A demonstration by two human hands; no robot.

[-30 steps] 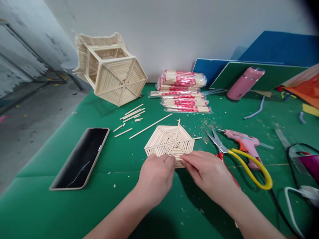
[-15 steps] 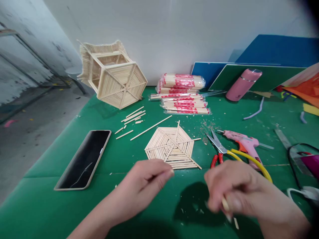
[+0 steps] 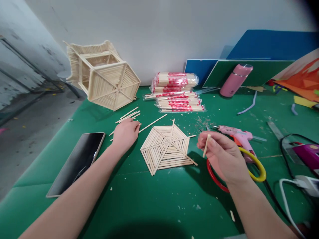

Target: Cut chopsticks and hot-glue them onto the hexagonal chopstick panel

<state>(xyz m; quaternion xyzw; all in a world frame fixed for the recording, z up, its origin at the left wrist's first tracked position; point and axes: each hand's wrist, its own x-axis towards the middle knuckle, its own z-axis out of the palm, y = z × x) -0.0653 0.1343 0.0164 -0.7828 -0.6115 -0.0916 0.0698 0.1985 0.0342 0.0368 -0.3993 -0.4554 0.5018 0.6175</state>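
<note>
My right hand (image 3: 224, 156) pinches a short wooden stick piece (image 3: 206, 146) between thumb and fingers, just right of the flat hexagonal stick panel (image 3: 171, 160). That panel lies on the green table, built of sticks in rings with crossing spokes, some ends jutting past the edge. My left hand (image 3: 126, 134) reaches down among the loose cut sticks (image 3: 128, 114), its fingers curled together; what they hold is mostly hidden. Beside it lies one longer stick (image 3: 153, 122). Scissors with red and yellow handles (image 3: 259, 169) are under my right hand, which covers part of them.
A stick-built hexagonal structure (image 3: 114, 86) leans at the back left. Wrapped chopstick packs (image 3: 178, 89) are stacked near the wall. A phone (image 3: 77, 162) lies left; a pink glue gun (image 3: 234, 132), pink bottle (image 3: 235, 81) and cables (image 3: 285, 196) are on the right.
My left hand has moved from the front of the panel up and left to the loose sticks. My right hand has risen and turned, showing the short stick piece. The view has shifted slightly.
</note>
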